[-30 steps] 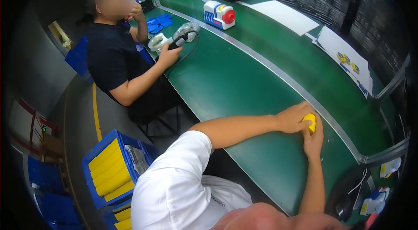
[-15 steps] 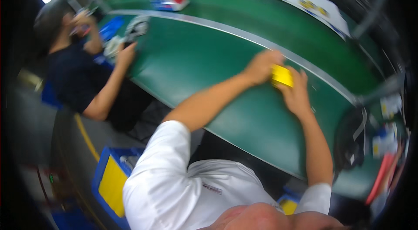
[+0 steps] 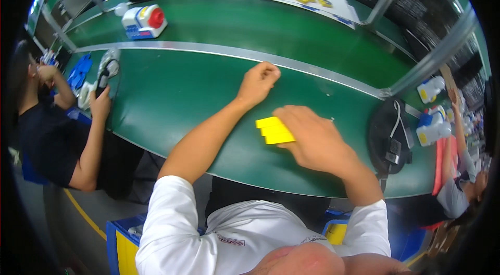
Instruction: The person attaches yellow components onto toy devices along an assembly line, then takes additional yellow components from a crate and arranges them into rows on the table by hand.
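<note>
A stepped stack of bright yellow blocks (image 3: 273, 130) juts out from the fingers of my right hand (image 3: 317, 139), which grips it just above the green tabletop (image 3: 208, 93). Part of the stack is hidden behind those fingers. Farther off and to the left, my left hand (image 3: 258, 85) is held with its fingers curled and pinched, close to the metal strip (image 3: 312, 72) along the back of the table. Whatever may be in that pinch is too small to make out.
A white bottle with a red cap (image 3: 145, 22) lies on the raised green shelf. Behind it, yellow rings (image 3: 312, 0) rest on white sheets. A black bag (image 3: 388, 137) with a cable sits at the right. Co-workers (image 3: 57, 129) are at both sides; the left one holds a dark device.
My hands have moved apart: the right one drew nearer with the yellow blocks, the left one let go of them. The view has turned, showing more of the right side.
</note>
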`<state>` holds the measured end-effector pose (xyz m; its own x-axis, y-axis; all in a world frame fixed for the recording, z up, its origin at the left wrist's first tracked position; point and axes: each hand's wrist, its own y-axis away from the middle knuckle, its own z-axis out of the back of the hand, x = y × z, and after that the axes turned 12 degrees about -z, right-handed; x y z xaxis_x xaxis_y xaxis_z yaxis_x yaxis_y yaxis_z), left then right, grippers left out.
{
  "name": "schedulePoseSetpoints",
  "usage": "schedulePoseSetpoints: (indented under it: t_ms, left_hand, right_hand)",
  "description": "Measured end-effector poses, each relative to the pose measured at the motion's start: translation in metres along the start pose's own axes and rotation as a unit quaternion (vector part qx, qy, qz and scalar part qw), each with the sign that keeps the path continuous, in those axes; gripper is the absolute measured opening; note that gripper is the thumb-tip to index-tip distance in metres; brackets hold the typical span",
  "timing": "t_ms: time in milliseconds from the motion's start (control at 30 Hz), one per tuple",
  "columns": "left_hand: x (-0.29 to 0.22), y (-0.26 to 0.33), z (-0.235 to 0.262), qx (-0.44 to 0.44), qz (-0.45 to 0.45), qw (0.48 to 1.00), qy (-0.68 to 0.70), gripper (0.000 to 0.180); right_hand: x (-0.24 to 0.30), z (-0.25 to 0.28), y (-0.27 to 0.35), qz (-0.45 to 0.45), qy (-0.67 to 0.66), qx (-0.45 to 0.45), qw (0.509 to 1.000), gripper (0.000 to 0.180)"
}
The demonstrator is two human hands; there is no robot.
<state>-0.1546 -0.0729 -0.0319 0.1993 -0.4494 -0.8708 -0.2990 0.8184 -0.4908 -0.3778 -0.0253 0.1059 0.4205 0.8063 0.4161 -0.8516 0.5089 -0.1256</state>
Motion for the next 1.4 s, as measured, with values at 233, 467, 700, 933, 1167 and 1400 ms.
schedulePoseSetpoints:
  t_ms: [233, 467, 700, 933, 1167, 1400]
  left_hand:
    - [-0.011, 0.003, -0.003, 0.005, -0.021, 0.997, -0.069, 0.02]
    - [-0.026, 0.007, -0.001, 0.04, -0.004, 0.99, -0.132, 0.017]
    - [-0.018, 0.006, -0.004, 0.047, -0.03, 0.99, -0.133, 0.015]
    - [-0.02, 0.002, -0.018, 0.058, -0.046, 0.989, -0.128, 0.014]
    - [-0.02, 0.008, -0.005, 0.061, -0.046, 0.983, -0.168, 0.015]
    - [-0.022, 0.004, -0.01, 0.062, -0.051, 0.984, -0.158, 0.014]
  right_hand:
    - [-0.004, 0.012, 0.005, -0.008, 0.158, 0.084, 0.984, 0.056]
    - [-0.005, -0.015, 0.011, 0.034, 0.246, 0.08, 0.966, 0.05]
    - [-0.001, -0.022, 0.003, -0.02, 0.215, 0.142, 0.966, 0.057]
    - [0.003, 0.025, 0.012, -0.078, 0.168, 0.09, 0.979, 0.053]
    - [-0.007, 0.009, 0.002, 0.015, 0.141, 0.183, 0.973, 0.054]
    - [-0.071, 0.029, -0.012, 0.122, -0.45, 0.133, 0.875, 0.074]
